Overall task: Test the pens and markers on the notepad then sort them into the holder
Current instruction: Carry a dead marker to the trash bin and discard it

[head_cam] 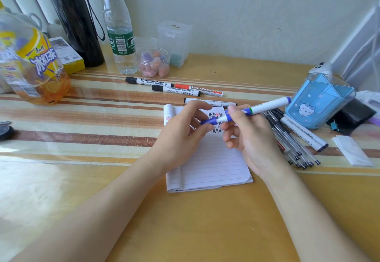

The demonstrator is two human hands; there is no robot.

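— Marker, white plastic barrel with blue cap and blue tail end (267,105): where is it sitting?
— Off the table, held across between both hands, right above the top of the white lined paper notepad (209,165). The left hand (183,130) pinches the blue cap (212,120) between thumb and forefinger. The right hand (250,132) has its fingers curled round the barrel just beside that pinch, and the tail sticks out past the right-hand grip
— Cap coming off or going on?
— Can't tell. A short white stretch shows between cap and collar, so my guess is it's partly unseated
— How will it handle?
— Light, stiff, smooth plastic, a bit slippery, I'd judge. Hold it as now: one pinch on the cap, the other hand close to the joint, so a straight pull doesn't skid. The nib is likely the only delicate part, so go lightly on the paper
— What lies around the grip?
— Under it, black and red test marks (216,115) on the pad. Beyond it, four whiteboard markers (176,90) lying on the striped wooden table (102,117). Past the tail, the translucent blue plastic holder (320,101) with a cartoon face. Between that and the right hand lie a bundle of black pens (287,138) and another white marker (302,132)
— How far along?
— Partway, I'd say: marks on the pad, nothing showing above the holder's rim
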